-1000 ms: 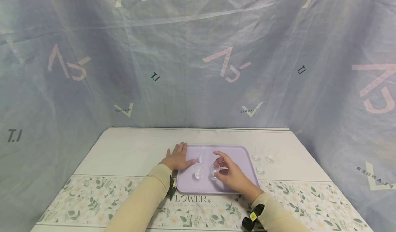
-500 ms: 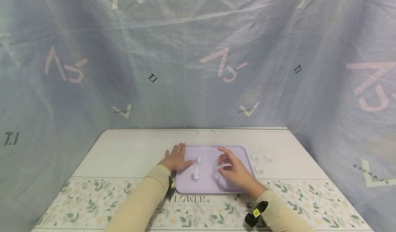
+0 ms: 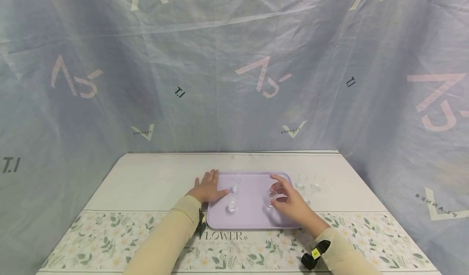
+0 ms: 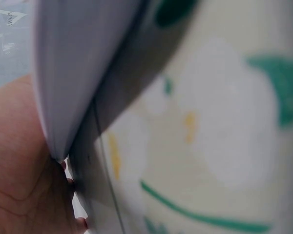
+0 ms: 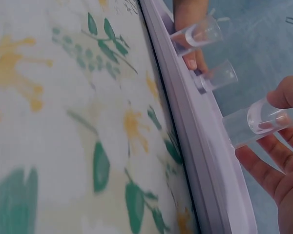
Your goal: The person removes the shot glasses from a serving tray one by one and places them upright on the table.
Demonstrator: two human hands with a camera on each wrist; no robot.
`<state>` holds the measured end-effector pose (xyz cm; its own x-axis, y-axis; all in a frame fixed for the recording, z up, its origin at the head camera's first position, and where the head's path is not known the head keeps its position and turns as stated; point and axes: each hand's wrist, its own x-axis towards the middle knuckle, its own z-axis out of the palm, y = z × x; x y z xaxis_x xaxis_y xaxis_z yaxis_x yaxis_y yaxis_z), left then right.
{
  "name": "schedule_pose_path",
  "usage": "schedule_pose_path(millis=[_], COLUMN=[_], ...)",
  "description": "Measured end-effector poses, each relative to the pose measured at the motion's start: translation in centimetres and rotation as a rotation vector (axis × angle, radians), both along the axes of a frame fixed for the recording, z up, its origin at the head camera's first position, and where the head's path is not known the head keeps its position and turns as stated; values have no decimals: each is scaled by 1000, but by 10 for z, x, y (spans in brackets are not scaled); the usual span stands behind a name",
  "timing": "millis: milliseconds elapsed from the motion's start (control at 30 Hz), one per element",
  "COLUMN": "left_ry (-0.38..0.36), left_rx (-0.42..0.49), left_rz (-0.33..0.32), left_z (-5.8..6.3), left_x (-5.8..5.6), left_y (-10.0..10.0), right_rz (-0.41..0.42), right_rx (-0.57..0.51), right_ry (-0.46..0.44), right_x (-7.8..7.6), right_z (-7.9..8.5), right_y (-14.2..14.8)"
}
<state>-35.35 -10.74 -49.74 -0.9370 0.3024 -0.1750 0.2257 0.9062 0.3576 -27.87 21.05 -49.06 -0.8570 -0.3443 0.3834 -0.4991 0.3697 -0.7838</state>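
Observation:
A lilac tray (image 3: pixel 253 224) lies on the table. My right hand (image 3: pixel 289 201) pinches a clear shot glass (image 3: pixel 270 197) between thumb and fingers over the tray's right half; in the right wrist view the glass (image 5: pixel 249 122) is gripped near its upper part. Whether its base touches the tray I cannot tell. Two more clear shot glasses stand on the tray's left side, the nearer glass (image 3: pixel 232 205) in front of the farther glass (image 3: pixel 235 186). My left hand (image 3: pixel 209 189) rests at the tray's left edge with fingers extended and the thumb reaching over the rim.
Right of the tray stand more clear glasses, among them a back glass (image 3: pixel 300 181) and a far-right glass (image 3: pixel 316 184); one nearer is partly hidden by my right hand. A floral printed band (image 3: pixel 121 238) crosses the table's front. A grey curtain (image 3: pixel 220 63) hangs behind.
My right hand has moved to the right across the tray, carrying the shot glass with it. My left hand stays at the tray's left edge, and the two other tray glasses have not moved.

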Motion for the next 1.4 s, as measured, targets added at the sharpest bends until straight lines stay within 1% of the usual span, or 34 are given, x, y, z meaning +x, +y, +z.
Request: schedule_pose_path(millis=[200, 467, 633, 733, 867, 1000, 1133, 1267, 1400], left_ry=[-6, 2, -7, -16, -13, 0, -9, -17, -24], left_rx=[1, -8, 9, 11, 4, 20, 7, 10, 10], left_rz=[0, -3, -4, 1, 7, 11, 15, 14, 13], left_z=[0, 0, -2, -7, -17, -22, -19, -12, -11], left_x=[0, 1, -1, -5, -10, -14, -13, -9, -8], left_y=[0, 0, 0, -1, -1, -2, -2, -1, -1], right_rz=[-15, -13, -39, -61, -85, -100, -95, -91, -107], right_rx=[20, 24, 57, 79, 104, 124, 125, 128, 139], right_ry=[1, -17, 10, 17, 20, 66, 109, 120, 119], right_x=[2, 11, 15, 16, 20, 23, 24, 27, 31], right_z=[0, 3, 5, 6, 9, 13, 17, 20, 23], right_y=[15, 35, 45, 50, 58, 65, 71, 77, 82])
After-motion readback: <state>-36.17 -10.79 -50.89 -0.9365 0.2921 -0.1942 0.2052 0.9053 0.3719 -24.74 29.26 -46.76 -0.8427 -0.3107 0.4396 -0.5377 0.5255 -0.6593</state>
